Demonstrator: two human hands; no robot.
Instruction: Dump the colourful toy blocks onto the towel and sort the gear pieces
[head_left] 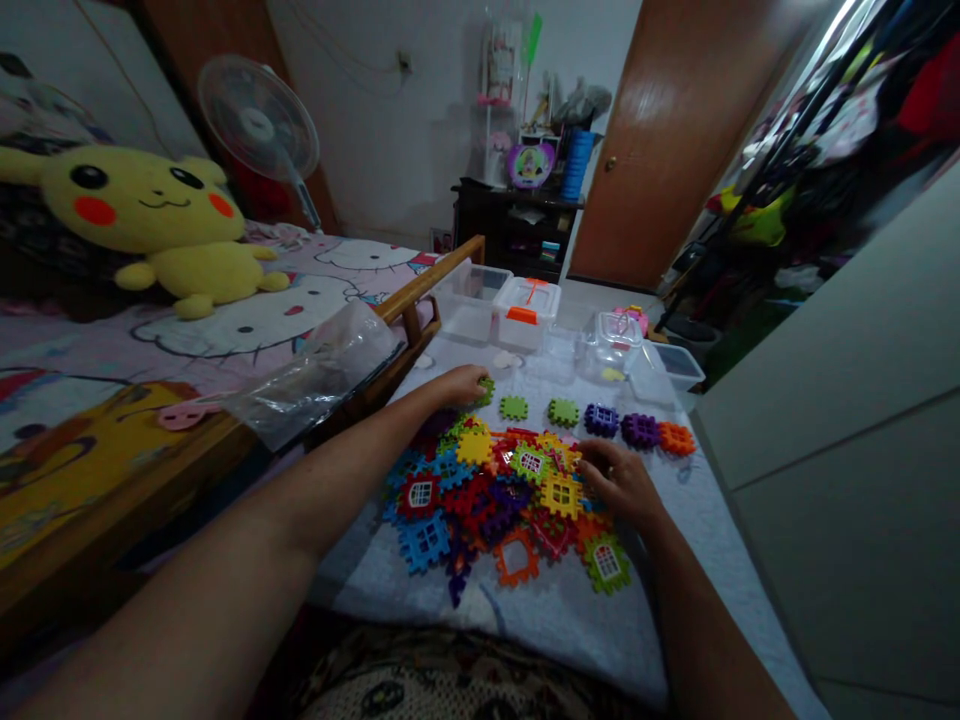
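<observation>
My left hand pinches a green interlocking plastic block at the left end of a row on the cloth. Further along that row lie two green blocks, one of them this green square, then a dark blue block, a purple block and an orange block. My right hand rests at the right edge of a mixed pile, fingers apart near a yellow window block. In the pile are also a blue window block and an orange frame block.
Clear plastic boxes, one an orange-latched box, stand at the table's far end. A wooden bed rail and a crumpled plastic bag border the left. A white cabinet stands on the right.
</observation>
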